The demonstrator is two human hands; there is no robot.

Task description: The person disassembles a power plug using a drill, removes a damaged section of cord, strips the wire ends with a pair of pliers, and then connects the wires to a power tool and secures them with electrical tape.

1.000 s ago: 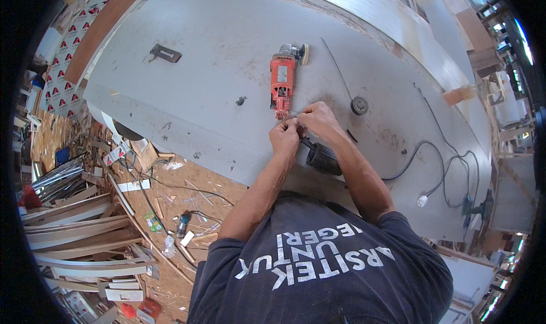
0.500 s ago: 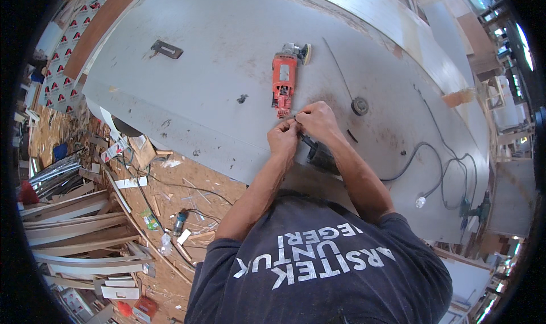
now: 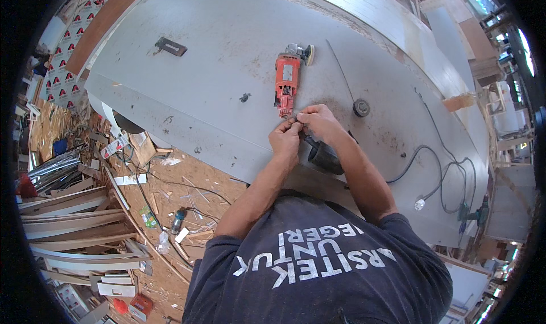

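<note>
My left hand and my right hand meet fingertip to fingertip, both pinched closed. What sits between the fingers is too small and covered to make out. Just beyond them lies a red angle grinder, its disc end pointing away and its rear end bare, with inner parts showing close to my fingers. A dark hollow cylindrical casing rests on the table below my right hand, partly behind my right forearm. A dark cord-like piece runs from near my fingers toward the casing.
The grey tabletop carries a slotted dark plate, a round dark part by a thin rod, and a black scrap. A grey cable loops at right near a green tool. Offcuts crowd the floor at left.
The view has shifted slightly, so the table things sit a little differently. My hands stay pinched together behind the grinder, with only small finger movement.
</note>
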